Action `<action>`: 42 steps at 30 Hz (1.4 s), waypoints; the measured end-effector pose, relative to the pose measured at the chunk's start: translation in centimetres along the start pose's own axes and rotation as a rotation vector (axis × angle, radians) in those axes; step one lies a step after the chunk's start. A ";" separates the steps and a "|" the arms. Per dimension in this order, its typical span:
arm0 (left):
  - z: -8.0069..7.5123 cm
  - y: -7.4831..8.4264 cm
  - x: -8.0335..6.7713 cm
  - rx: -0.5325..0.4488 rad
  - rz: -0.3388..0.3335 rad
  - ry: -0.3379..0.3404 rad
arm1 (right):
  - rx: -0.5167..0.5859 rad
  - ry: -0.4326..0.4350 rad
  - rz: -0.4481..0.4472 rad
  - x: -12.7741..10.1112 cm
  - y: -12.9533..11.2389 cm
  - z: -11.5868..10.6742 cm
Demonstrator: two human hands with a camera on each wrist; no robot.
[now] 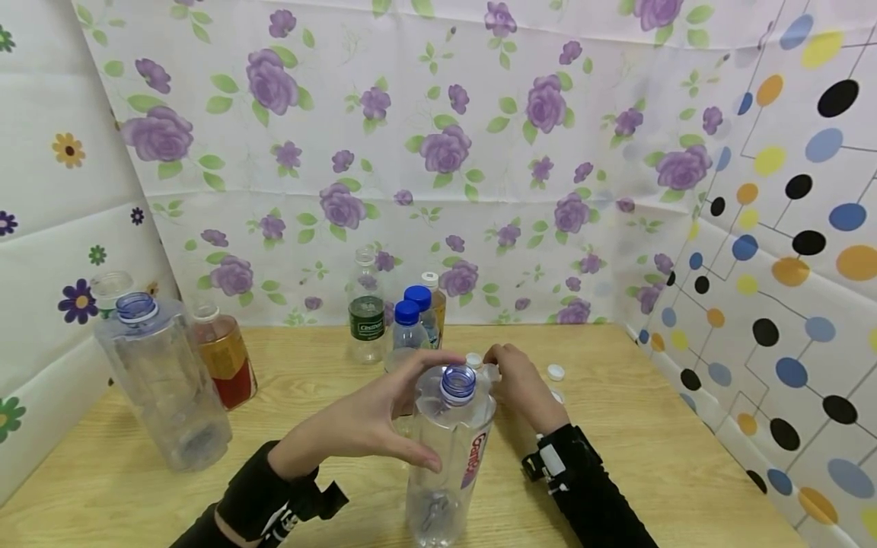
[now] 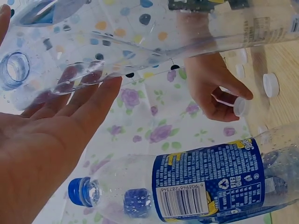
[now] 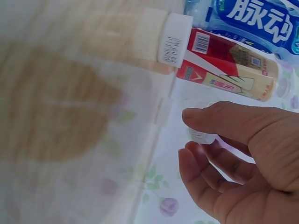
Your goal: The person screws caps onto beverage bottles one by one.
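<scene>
Fingers of the right hand (image 1: 518, 383) pinch a small white cap (image 2: 240, 106) between thumb and forefinger, just behind the open mouth of the big clear bottle (image 1: 448, 464). The right wrist view shows the same cap (image 3: 202, 136) held at the thumb tip, the other fingers loosely curled below it. The left hand (image 1: 370, 422) lies against the near side of that bottle, its fingers straight and spread over the shoulder and its thumb reaching up toward the neck; the left wrist view shows the flat palm (image 2: 51, 135) pressed to the clear plastic. The bottle stands upright at the front middle of the table, uncapped, with a blue neck ring and red lettering on its side, and looks empty.

The table (image 1: 658, 449) is light wood. Cloth hangs on three sides: purple roses on white at the back (image 1: 438, 152), small scattered flowers on the left (image 1: 48, 175), coloured dots joined by lines on the right (image 1: 788, 251).

At the back middle stand four smaller bottles: one clear with a dark green label (image 1: 366, 316) and no cap, two with blue caps (image 1: 411, 323), and one with a white cap (image 1: 433, 301) holding an amber drink. On the left stands a second big clear bottle (image 1: 161, 380), empty and uncapped, with a bottle of reddish-brown drink (image 1: 224, 356) just behind it. Two loose white caps (image 1: 556, 372) lie on the table near the right hand, one at its far side and one to its right.
</scene>
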State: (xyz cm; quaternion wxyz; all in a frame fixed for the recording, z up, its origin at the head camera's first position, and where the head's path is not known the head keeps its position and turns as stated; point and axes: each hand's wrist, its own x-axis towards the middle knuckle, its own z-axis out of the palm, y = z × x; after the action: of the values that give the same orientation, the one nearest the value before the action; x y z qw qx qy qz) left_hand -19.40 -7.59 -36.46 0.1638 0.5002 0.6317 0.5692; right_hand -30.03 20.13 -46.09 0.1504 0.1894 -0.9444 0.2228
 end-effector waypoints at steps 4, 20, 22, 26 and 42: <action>0.1 0.3 0.1 0.012 -0.010 0.007 | 0.001 0.036 0.013 0.1 -0.4 -0.7; 0.2 0.1 0.0 -0.019 -0.017 0.018 | 0.001 0.073 0.011 -0.8 -4.8 -4.6; 0.2 0.1 0.0 -0.013 -0.019 0.020 | 0.003 0.076 0.004 -1.0 -5.5 -5.2; 0.1 0.0 -0.1 -0.018 -0.027 0.018 | 0.006 0.117 -0.042 -1.5 -6.7 -6.4; 0.1 0.0 -0.1 -0.009 -0.044 0.023 | 0.349 0.393 -0.278 -4.5 -11.5 -11.5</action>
State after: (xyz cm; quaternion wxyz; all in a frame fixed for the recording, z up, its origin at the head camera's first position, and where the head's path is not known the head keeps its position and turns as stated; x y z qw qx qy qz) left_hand -19.27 -7.61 -36.53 0.1712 0.4787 0.6420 0.5740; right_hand -18.84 17.42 -33.72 0.3244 0.2933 -0.8096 0.3916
